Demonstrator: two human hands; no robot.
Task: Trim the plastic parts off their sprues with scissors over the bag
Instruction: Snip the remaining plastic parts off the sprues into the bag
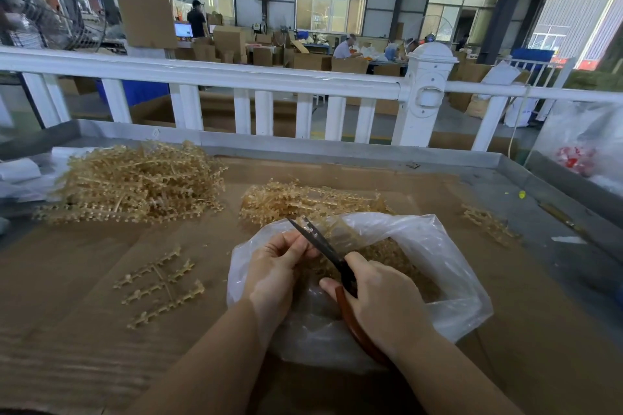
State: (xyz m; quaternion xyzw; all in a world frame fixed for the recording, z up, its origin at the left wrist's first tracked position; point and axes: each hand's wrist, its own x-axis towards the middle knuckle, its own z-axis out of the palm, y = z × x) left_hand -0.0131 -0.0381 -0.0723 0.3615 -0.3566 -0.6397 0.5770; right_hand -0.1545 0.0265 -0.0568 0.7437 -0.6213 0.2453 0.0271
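A clear plastic bag (448, 266) lies open on the cardboard-covered table, with loose tan plastic parts (397, 256) inside. My right hand (381, 300) grips the scissors (323, 246) by their red-brown handles, the dark blades pointing up and left over the bag's mouth. My left hand (276, 266) pinches a tan sprue piece (305, 248) right at the blades; my fingers hide most of it.
Two heaps of tan sprues lie behind: a large heap (135, 178) at left, a smaller heap (303, 199) just beyond the bag. A single sprue (161, 283) lies left of my arm, and a few sprues (485, 222) at right. A white railing (303, 84) runs behind the table.
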